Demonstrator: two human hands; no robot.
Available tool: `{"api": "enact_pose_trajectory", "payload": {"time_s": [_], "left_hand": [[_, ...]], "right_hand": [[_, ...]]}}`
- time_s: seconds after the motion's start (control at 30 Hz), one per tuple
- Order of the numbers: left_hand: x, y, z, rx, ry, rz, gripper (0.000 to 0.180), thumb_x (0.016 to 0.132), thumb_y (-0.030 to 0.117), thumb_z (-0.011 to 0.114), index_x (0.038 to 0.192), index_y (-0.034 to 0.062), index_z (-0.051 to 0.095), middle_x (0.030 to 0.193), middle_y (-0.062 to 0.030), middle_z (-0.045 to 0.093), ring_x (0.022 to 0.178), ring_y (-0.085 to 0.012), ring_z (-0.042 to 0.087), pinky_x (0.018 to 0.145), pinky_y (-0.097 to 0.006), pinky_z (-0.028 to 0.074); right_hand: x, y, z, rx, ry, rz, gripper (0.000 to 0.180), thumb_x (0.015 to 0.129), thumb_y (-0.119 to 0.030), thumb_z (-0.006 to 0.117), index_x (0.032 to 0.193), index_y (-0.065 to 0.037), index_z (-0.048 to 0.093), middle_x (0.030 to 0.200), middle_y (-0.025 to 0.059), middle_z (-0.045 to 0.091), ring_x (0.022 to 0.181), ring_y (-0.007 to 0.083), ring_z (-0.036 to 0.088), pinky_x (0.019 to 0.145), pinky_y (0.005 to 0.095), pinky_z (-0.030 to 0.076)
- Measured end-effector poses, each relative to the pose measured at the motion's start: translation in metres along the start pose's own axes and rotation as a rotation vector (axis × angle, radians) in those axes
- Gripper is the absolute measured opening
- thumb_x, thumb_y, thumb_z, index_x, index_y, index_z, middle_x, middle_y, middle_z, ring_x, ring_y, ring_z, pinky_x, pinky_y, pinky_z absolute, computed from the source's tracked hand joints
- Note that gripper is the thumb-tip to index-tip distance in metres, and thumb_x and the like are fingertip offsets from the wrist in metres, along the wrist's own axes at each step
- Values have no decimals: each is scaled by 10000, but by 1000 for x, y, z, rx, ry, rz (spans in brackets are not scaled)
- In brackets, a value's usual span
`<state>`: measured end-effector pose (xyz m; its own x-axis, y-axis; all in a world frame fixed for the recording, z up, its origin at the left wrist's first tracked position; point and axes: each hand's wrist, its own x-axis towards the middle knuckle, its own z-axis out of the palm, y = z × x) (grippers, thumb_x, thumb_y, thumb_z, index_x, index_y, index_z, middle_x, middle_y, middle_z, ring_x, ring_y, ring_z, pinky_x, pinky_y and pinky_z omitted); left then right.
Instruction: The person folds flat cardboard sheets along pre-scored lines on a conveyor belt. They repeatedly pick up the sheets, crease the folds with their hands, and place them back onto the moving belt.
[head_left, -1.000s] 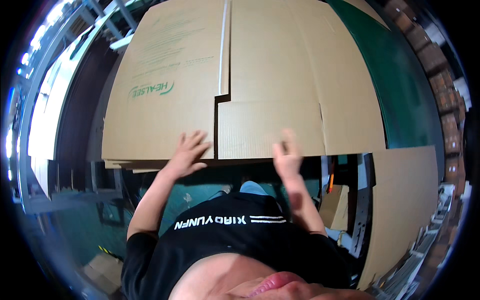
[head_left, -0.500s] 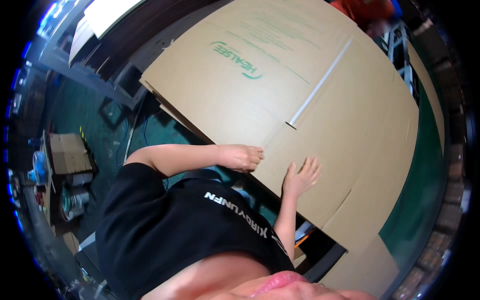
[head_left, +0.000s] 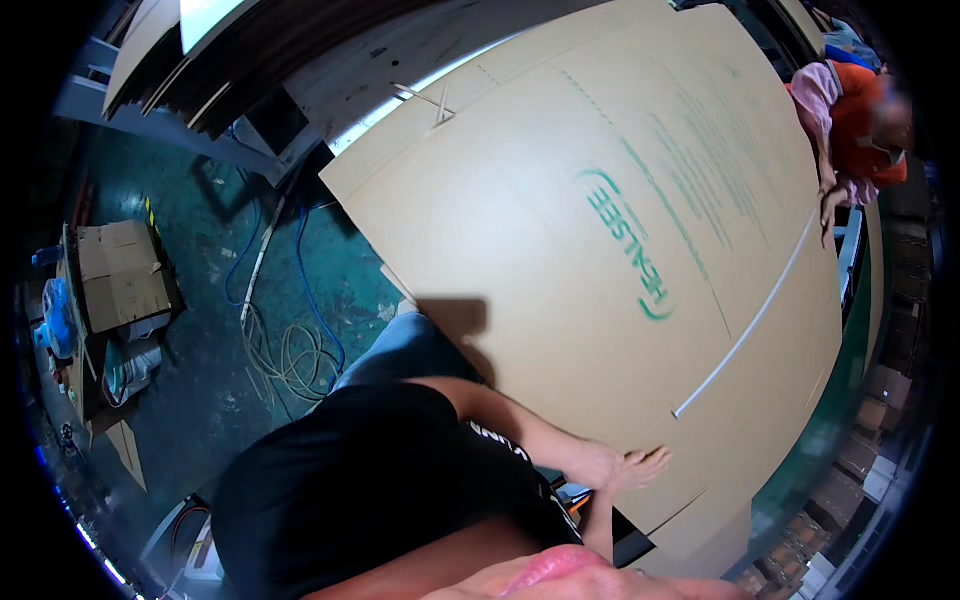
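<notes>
A big brown cardboard sheet (head_left: 520,220) with green print lies in front of me. My left hand (head_left: 590,463) is at its near edge, crossing in front of my right hand, so its fingers cannot be made out. Flat on the cardboard, my right hand (head_left: 640,468) shows fingers stretched out and slightly apart. Beyond them a narrow white strip (head_left: 750,335) runs across the sheet toward the far right. At that far end a co-worker's hands (head_left: 828,205) touch the cardboard edge.
The co-worker in an orange vest (head_left: 855,120) leans in at the far right. Coiled hose (head_left: 295,360) and a blue cable (head_left: 305,270) lie on the green floor at left. Beside them stands a cardboard box (head_left: 120,270). Dark stacked boards (head_left: 240,60) are at the upper left.
The view has turned, shifting the cardboard's print right and down. My left hand has come across to my right hand. The co-worker's hands now show at the strip's far end.
</notes>
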<state>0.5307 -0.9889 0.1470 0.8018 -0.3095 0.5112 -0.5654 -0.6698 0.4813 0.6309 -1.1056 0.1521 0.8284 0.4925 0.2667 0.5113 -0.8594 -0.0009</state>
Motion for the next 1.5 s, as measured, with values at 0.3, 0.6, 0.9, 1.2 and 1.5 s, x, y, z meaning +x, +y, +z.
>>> {"api": "enact_pose_trajectory", "payload": {"time_s": [0.3, 0.6, 0.9, 1.2, 1.5], "left_hand": [[-35, 6, -18, 40, 162, 11, 177, 709, 191, 603, 696, 88, 747, 698, -54, 686, 735, -222, 647, 693, -346, 466], [-6, -10, -24, -60, -51, -49, 85, 661, 114, 633, 647, 46, 681, 709, -117, 647, 788, -282, 595, 729, -362, 463], [4, -10, -89, -333, -272, 27, 308, 616, 139, 697, 861, 0, 572, 944, -164, 537, 951, -358, 518, 1070, -512, 334], [16, 20, -95, -164, -226, -64, 191, 789, 158, 643, 885, 30, 537, 951, -136, 504, 992, -327, 523, 1093, -527, 311], [1, 22, -76, -106, -129, -41, 95, 799, 62, 643, 789, 44, 550, 842, -92, 504, 898, -278, 546, 1020, -487, 395]], "right_hand": [[-1, -15, -3, 55, 20, -44, 673, 984, -535, 290, 1413, -29, 403, 1472, 221, 351, 1360, 391, 315, 1110, 501, 256], [1, -16, -16, -57, -44, 36, 571, 969, -390, 403, 1417, -37, 395, 1490, 195, 341, 1385, 368, 287, 1115, 512, 234], [30, 157, -63, 191, 179, 596, 589, 867, -305, 608, 1339, 6, 442, 1373, 187, 437, 1296, 377, 370, 1088, 537, 240], [52, 483, -88, 1244, 654, 994, 411, 838, -79, 649, 1201, 54, 511, 1262, 181, 526, 1145, 318, 520, 986, 468, 422], [77, 312, -280, 1099, 710, -65, 414, 804, 104, 582, 1212, 64, 524, 1235, 189, 556, 1088, 271, 579, 923, 395, 494]]}}
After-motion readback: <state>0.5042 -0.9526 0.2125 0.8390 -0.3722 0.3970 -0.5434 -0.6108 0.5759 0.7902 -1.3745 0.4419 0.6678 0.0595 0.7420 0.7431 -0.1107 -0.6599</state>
